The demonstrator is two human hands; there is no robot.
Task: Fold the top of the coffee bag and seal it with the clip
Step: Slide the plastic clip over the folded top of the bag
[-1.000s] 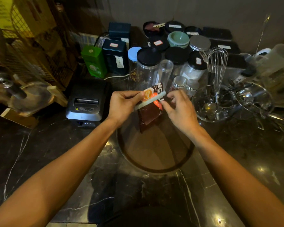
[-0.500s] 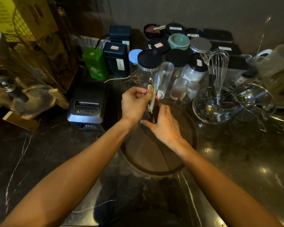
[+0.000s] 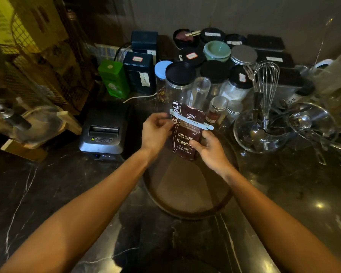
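Observation:
A dark red coffee bag [image 3: 185,134] with white lettering stands upright at the far rim of a round brown tray [image 3: 187,194]. A long pale clip [image 3: 191,120] runs slantwise across the bag just below its top. My left hand [image 3: 156,131] pinches the bag's upper left edge near the clip's left end. My right hand [image 3: 210,149] grips the bag's lower right side, its thumb on the front face. The bag's bottom right corner is hidden behind my right hand.
A receipt printer [image 3: 104,131] sits to the left of the tray. Jars [image 3: 180,83], tins [image 3: 138,72] and a green box [image 3: 114,79] crowd the counter behind the bag. A glass bowl [image 3: 262,133] with a whisk [image 3: 266,85] stands to the right.
The bag has turned from edge-on to face me and now stands upright with the clip across it. My right hand has dropped from the clip to the bag's lower right side.

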